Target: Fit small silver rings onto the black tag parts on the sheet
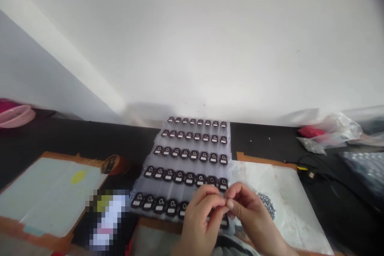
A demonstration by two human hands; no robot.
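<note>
A clear plastic tray holds rows of small black devices, each with a ring mark and a white label. Over its near right corner, my left hand and my right hand meet fingertip to fingertip. Both are closed in a pinch, and whatever lies between the fingertips is too small or hidden to make out. Just right of my right hand, a pile of small shiny metal pieces rests on a white sheet. Some devices in the nearest row are covered by my hands.
At left lie a white board with brown edges, a brown tape roll and a pixelated item. A pink basket stands far left. Plastic bags, black cables and bubble wrap are at right. A wall rises behind.
</note>
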